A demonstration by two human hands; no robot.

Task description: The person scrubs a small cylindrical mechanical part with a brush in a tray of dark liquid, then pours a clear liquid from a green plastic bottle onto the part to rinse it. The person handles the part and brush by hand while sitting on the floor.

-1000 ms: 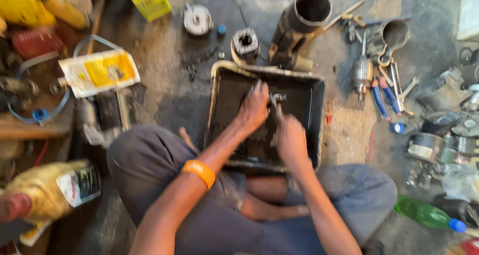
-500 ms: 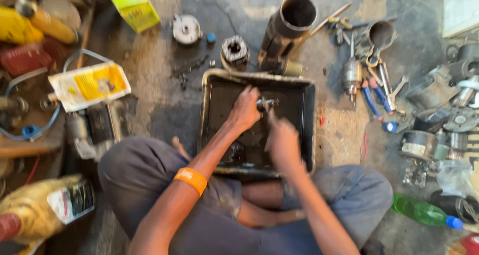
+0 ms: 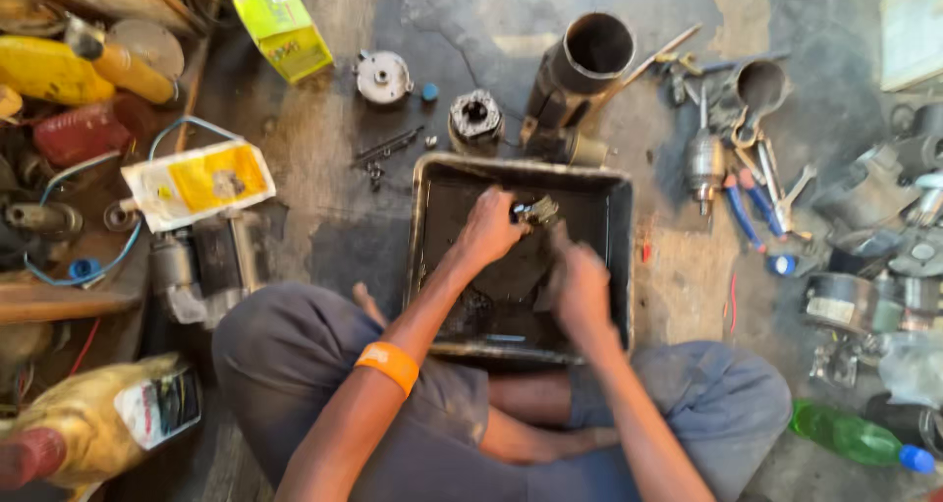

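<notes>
Pinching a small metal part (image 3: 535, 210) above the black tray (image 3: 619, 227), left hand (image 3: 488, 229) leads; right hand (image 3: 580, 284) curls just beside.

The person wore grey-blue trousers (image 3: 295, 364), dusty at the knees, and an orange wristband (image 3: 388, 365) on the left forearm, both arms apparently bare of sleeves.

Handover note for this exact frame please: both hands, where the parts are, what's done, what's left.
Left hand: closed on a small metal part, held over the black tray.
Right hand: over the tray beside that part; its grip is blurred, cannot tell what it holds.
Tray sits on the floor in front of the crossed legs and looks oily and dark inside.
Done: part is in hand over the tray.
Left: it is not yet set down; the metal cylinder and round housing lie untouched behind the tray.
</notes>
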